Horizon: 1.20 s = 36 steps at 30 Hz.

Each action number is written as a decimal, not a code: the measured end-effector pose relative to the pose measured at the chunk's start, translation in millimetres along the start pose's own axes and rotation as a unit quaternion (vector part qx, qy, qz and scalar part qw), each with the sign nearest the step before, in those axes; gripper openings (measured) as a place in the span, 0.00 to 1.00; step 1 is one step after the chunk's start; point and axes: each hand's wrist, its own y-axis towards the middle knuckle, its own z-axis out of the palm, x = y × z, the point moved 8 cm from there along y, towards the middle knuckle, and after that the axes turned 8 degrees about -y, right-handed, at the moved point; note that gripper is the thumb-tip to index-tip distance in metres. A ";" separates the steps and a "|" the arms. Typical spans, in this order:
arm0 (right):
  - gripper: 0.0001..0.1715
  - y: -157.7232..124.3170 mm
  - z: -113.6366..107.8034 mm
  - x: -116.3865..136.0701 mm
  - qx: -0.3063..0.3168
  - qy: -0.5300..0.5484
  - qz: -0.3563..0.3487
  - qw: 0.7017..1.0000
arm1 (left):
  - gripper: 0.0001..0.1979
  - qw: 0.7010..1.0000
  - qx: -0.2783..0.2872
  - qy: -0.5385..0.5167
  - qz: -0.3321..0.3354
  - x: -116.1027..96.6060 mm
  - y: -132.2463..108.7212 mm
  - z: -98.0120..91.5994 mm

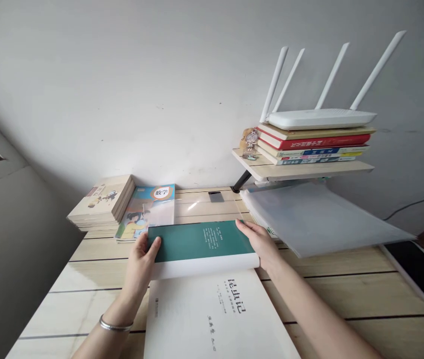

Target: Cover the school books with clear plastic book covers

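Observation:
A book with a white front and a green back cover [200,242] lies on the wooden desk [346,289], spread open cover-side up. My left hand [140,264] grips the left edge of the green cover, thumb on top. My right hand [258,242] holds its right edge, fingers curled round the corner. The white cover [212,314] with dark lettering lies nearest me. A clear plastic sheet [197,207] lies on the desk just beyond the green cover. A silver bracelet sits on my left wrist.
A stack of tan books [101,202] and a colourful textbook [144,212] lie at the back left. A small shelf [301,169] holds stacked books and a white router [320,118]. Translucent sheets [320,219] lie below it; a dark tablet-like slab [421,271] lies at the right.

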 end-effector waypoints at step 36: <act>0.16 -5.7 5.0 -10.7 0.014 0.160 0.096 0.982 | 0.13 0.997 -0.047 0.032 0.049 2.1 -7.1 -5.7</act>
